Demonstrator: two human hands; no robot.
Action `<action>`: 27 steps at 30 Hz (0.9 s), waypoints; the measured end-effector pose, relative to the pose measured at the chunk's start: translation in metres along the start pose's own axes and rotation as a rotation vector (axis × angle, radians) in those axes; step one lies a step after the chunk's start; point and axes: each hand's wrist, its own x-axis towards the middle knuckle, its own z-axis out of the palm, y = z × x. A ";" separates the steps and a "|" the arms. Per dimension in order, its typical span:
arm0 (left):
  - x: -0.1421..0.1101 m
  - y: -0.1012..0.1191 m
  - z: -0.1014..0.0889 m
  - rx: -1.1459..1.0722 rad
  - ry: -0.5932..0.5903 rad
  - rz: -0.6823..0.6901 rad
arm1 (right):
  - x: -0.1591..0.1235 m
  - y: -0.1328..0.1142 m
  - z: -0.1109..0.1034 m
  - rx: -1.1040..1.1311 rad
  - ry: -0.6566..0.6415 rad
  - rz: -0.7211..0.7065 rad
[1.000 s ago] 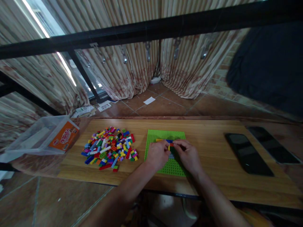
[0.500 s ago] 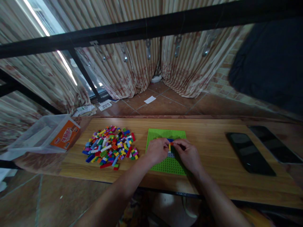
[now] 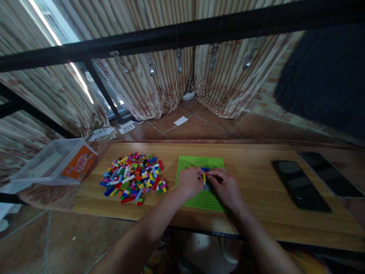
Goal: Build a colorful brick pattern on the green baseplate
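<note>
Bricks of small, shiny plastic, one yellow [image 3: 204,178] and one dark blue [image 3: 204,169], show between the person's fingers over a flat, square, bright green studded plastic baseplate [image 3: 203,201]. The yellow one looks narrow, its long side running towards the person; the blue one is just beyond it, and a pale grey-blue patch [image 3: 207,187] shows on the near side. From where I stand, the left hand [image 3: 190,182] covers much of the baseplate's left half, and the right hand [image 3: 227,186] comes in over its right edge. Both have thumb and fingers drawn narrow near the yellow brick; I can't tell which of them grips it.

Under the baseplate is a long bench of brown wood grain [image 3: 248,163]. Left of the baseplate spreads a heap of mixed bright plastic bricks [image 3: 134,177], and farther left is a clear plastic box with an orange label [image 3: 80,165]. Well to its right lies a black, glossy, flat slab [image 3: 302,186]. Beyond it are brown floor tiles [image 3: 205,129] and striped beige curtains [image 3: 162,87].
</note>
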 end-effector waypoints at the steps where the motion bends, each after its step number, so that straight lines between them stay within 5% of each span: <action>1: 0.001 0.001 -0.001 0.007 -0.007 -0.006 | 0.000 0.000 0.000 -0.007 -0.001 -0.007; 27: 0.007 0.003 0.004 -0.103 0.070 -0.131 | -0.006 0.003 0.006 -0.129 0.024 -0.106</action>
